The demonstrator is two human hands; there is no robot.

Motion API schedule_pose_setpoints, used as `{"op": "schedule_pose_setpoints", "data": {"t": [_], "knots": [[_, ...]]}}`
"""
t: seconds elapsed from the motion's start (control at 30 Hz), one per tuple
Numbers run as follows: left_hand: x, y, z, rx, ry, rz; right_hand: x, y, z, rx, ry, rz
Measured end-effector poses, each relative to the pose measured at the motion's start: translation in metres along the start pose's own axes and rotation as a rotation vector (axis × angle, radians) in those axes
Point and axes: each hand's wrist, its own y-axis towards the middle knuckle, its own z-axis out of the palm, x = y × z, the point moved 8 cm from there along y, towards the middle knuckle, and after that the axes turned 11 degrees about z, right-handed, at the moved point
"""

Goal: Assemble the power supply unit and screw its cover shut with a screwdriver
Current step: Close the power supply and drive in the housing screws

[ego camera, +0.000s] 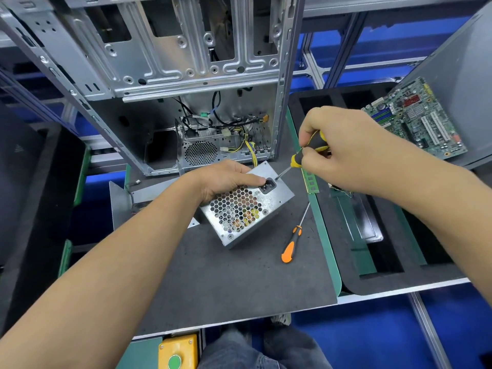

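Note:
The silver power supply unit (277,201) lies tilted on the dark mat, its honeycomb grille and black power socket facing up. My left hand (226,179) grips its far top edge, with the thumb beside the socket. My right hand (343,147) holds a yellow-and-black screwdriver (296,158) by the handle. Its tip touches the unit's face just right of the socket.
An orange-and-black screwdriver (291,242) lies on the mat (213,283) right of the unit. An open computer case (165,62) stands behind. A green memory stick (311,182) lies by the mat's right edge. A motherboard (418,121) leans at the far right over a black foam tray (399,278).

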Motion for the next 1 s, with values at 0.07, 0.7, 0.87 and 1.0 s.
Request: {"op": "schedule_pose_setpoints", "data": {"t": [0.07, 0.7, 0.87, 1.0], "knots": [[0.0, 0.0, 0.0, -0.008, 0.005, 0.005, 0.0, 0.001, 0.0, 0.012, -0.033, 0.003], [-0.002, -0.001, -0.001, -0.019, 0.026, 0.018, 0.011, 0.0, -0.002, -0.136, -0.457, -0.012], [-0.002, -0.002, 0.0, -0.015, 0.015, 0.014, 0.01, 0.002, -0.004, -0.147, -0.47, 0.033], [-0.003, -0.002, 0.0, -0.023, 0.024, 0.02, 0.0, 0.004, -0.004, -0.077, -0.323, 0.119]]}}
